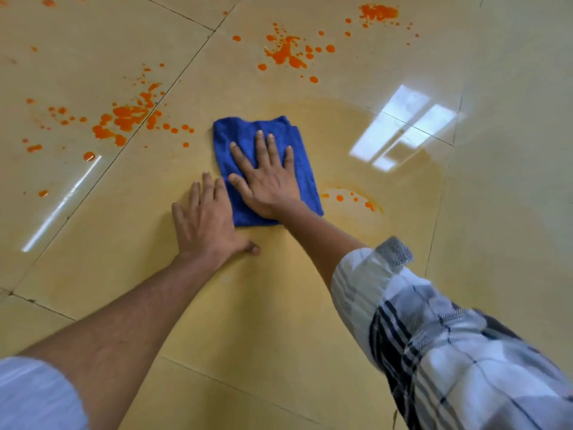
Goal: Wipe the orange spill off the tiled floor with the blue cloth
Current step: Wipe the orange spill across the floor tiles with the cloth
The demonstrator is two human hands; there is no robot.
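Observation:
A folded blue cloth lies flat on the glossy beige tiled floor. My right hand presses on it with straight, spread fingers. My left hand rests flat on the floor, touching the cloth's left edge. Orange splatter covers the tile to the left. A second orange patch lies beyond the cloth, a third orange patch at the far right. A few orange drops sit just right of the cloth inside a pale orange smear.
Dark grout lines cross the floor. Bright window reflections glare on the tiles to the right. A checked sleeve covers my right upper arm.

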